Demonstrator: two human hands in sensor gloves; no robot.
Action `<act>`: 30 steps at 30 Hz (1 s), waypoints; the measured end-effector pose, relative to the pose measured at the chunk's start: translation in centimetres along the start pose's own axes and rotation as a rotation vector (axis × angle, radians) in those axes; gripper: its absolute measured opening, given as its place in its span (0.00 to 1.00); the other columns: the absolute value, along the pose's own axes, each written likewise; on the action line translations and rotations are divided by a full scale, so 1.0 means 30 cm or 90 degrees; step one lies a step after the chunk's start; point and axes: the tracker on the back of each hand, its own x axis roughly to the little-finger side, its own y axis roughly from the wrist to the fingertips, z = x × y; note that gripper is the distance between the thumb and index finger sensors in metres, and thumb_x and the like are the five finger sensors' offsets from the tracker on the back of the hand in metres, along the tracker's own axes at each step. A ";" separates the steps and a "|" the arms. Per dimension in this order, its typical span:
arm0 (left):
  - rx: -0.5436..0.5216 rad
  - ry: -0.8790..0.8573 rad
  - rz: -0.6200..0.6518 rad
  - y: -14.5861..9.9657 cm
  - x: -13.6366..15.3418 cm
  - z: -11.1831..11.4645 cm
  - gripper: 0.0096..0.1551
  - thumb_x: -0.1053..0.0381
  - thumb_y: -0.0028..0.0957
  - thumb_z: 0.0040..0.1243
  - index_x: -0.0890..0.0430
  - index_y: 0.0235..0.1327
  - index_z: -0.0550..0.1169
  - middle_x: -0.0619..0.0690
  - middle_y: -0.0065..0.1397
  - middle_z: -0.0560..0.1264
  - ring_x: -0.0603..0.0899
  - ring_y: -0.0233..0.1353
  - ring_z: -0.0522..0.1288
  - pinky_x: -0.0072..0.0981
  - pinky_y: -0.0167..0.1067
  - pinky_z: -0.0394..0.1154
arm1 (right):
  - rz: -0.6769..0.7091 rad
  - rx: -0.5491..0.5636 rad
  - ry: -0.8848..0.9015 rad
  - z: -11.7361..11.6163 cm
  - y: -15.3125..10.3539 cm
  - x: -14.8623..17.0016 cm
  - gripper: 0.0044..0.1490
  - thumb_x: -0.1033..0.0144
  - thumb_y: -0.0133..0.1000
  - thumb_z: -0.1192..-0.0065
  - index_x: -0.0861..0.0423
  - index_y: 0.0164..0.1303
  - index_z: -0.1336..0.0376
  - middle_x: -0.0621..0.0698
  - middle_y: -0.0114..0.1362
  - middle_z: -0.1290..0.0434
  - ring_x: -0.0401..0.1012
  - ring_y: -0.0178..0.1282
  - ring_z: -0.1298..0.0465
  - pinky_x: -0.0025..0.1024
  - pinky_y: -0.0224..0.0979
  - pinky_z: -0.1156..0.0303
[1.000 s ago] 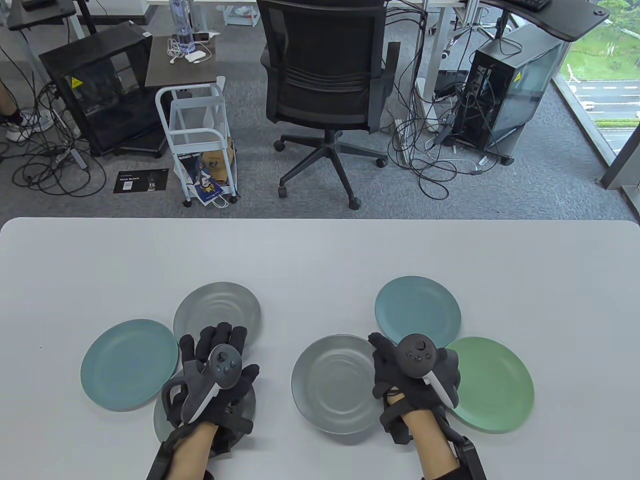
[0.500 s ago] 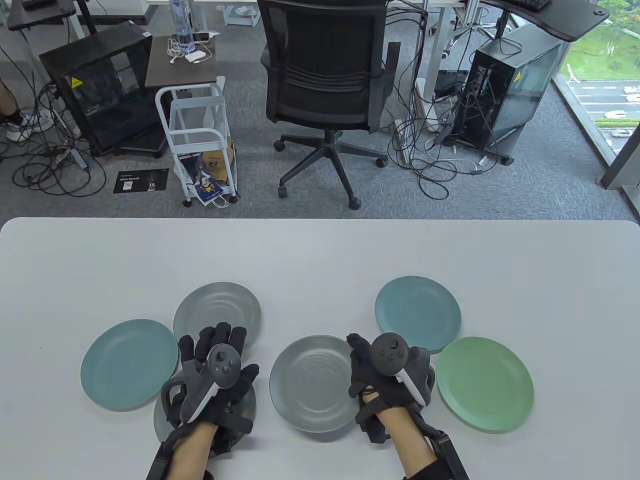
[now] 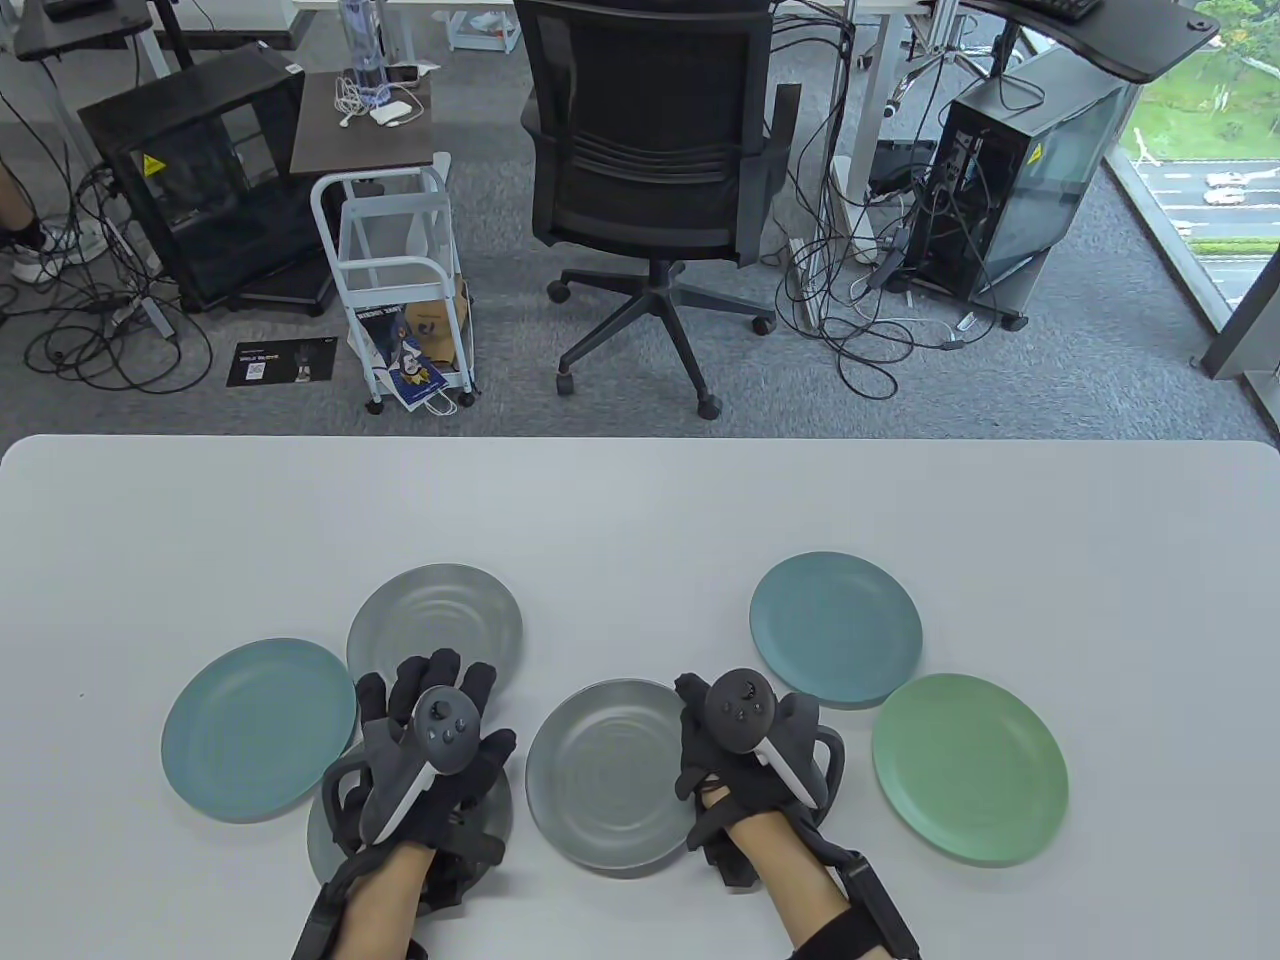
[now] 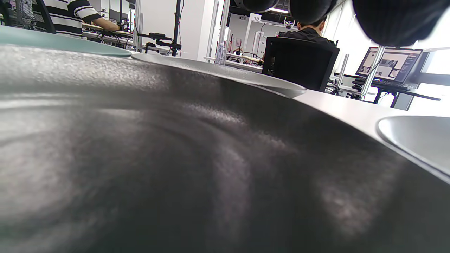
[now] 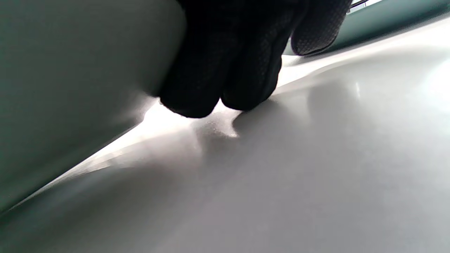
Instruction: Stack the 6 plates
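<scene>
Grey plate [image 3: 600,775] gripped at its edge by right hand [image 3: 745,745], left hand [image 3: 435,745] (fingers spread) flat on another plate [image 3: 495,815].

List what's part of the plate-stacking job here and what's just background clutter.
Job:
- left blue plate
- far grey plate
- grey plate under the left hand
- middle grey plate, right hand at its edge
- right blue plate
- green plate

Lying about:
- office chair
- white cart
- computer tower
- floor cables
</scene>
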 end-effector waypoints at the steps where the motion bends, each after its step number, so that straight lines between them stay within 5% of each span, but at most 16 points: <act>1: 0.000 0.000 0.000 0.000 0.000 0.000 0.44 0.27 0.35 0.58 0.26 0.70 0.59 0.30 0.85 0.49 0.46 0.90 0.45 0.52 0.85 0.31 | -0.001 -0.004 -0.010 0.001 -0.001 -0.001 0.27 0.55 0.61 0.48 0.45 0.71 0.38 0.40 0.50 0.19 0.44 0.60 0.24 0.54 0.79 0.42; 13: -0.030 -0.011 -0.064 0.005 0.052 -0.035 0.35 0.29 0.37 0.59 0.25 0.64 0.70 0.30 0.83 0.53 0.47 0.88 0.48 0.52 0.85 0.31 | 0.018 0.056 -0.158 0.039 -0.065 0.011 0.35 0.40 0.59 0.47 0.45 0.74 0.40 0.44 0.61 0.22 0.47 0.69 0.29 0.55 0.81 0.47; 22: -0.062 -0.054 -0.239 0.007 0.227 -0.131 0.27 0.35 0.39 0.65 0.26 0.56 0.78 0.33 0.61 0.76 0.44 0.81 0.60 0.50 0.86 0.33 | 0.026 0.073 -0.165 0.068 -0.079 0.071 0.35 0.40 0.59 0.49 0.45 0.74 0.40 0.46 0.66 0.23 0.49 0.72 0.30 0.56 0.82 0.48; 26: 0.019 -0.021 -0.331 0.023 0.303 -0.121 0.26 0.35 0.39 0.67 0.28 0.54 0.80 0.32 0.70 0.69 0.44 0.83 0.53 0.50 0.84 0.29 | 0.030 0.076 -0.143 0.073 -0.081 0.066 0.35 0.39 0.59 0.49 0.45 0.74 0.40 0.46 0.66 0.23 0.49 0.72 0.30 0.56 0.82 0.48; 30: 0.056 0.000 -0.341 0.043 0.319 -0.088 0.27 0.36 0.39 0.67 0.26 0.56 0.78 0.29 0.83 0.50 0.43 0.85 0.38 0.49 0.82 0.24 | 0.041 0.061 -0.133 0.061 -0.081 0.056 0.35 0.39 0.59 0.49 0.45 0.74 0.40 0.46 0.66 0.23 0.49 0.72 0.30 0.56 0.82 0.48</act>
